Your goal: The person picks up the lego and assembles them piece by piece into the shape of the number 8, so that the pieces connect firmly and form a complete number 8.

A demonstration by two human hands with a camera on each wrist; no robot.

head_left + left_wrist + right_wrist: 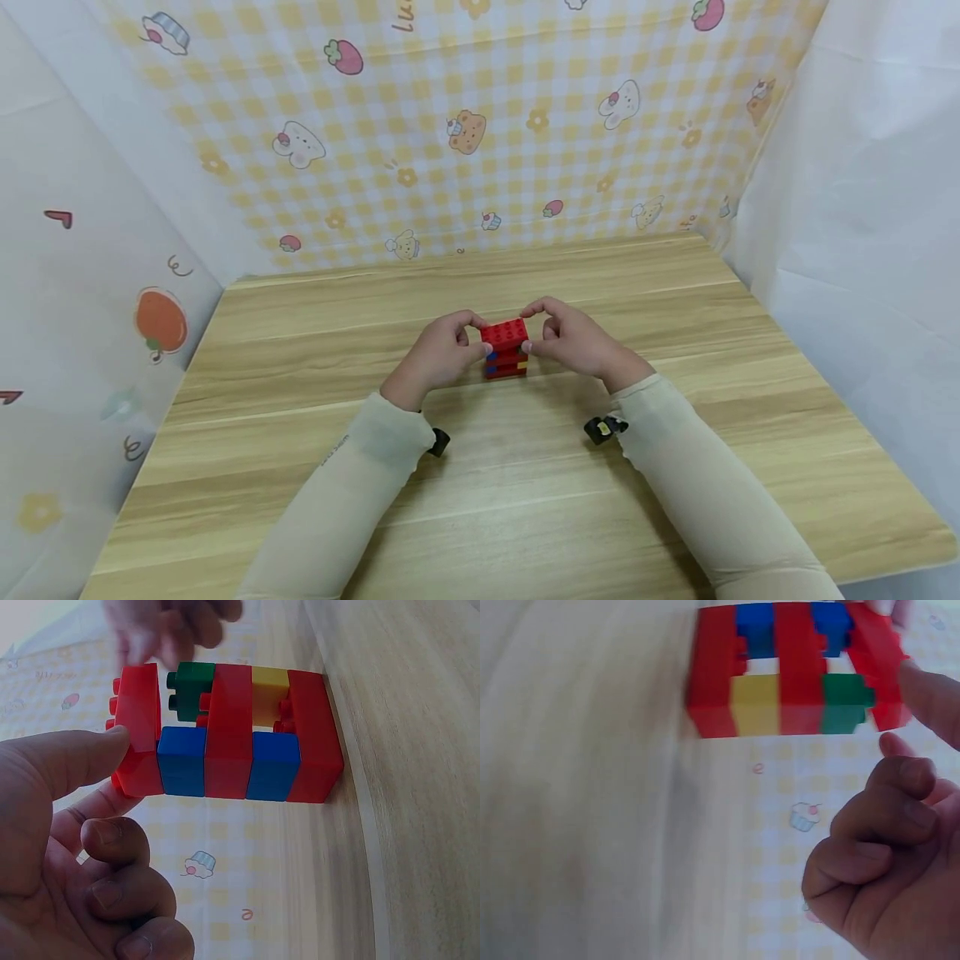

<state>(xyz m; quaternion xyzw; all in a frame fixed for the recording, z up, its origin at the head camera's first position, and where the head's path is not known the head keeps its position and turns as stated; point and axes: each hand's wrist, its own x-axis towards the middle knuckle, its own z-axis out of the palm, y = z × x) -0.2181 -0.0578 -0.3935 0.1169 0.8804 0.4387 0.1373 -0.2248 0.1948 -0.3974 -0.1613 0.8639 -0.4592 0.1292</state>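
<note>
A small tower of toy building bricks (229, 761) stands upright on the table. Long red bricks alternate with pairs of short ones: blue bricks (183, 761) at the left, a yellow brick (755, 705) and a green brick (845, 703) at the right. The top red brick (504, 333) sits slightly tilted, with a gap over the green one. My left hand (442, 348) pinches its left end between thumb and index finger. At its right end, my right hand (577, 337) has its thumb on the front and index fingertip by the back corner, other fingers curled.
The wood-grain table (300, 358) meets a yellow checked cloth (420, 142) at the back. White cloth hangs at the left (90, 250) and right (862, 208). Black wrist straps (602, 429) show below my sleeves.
</note>
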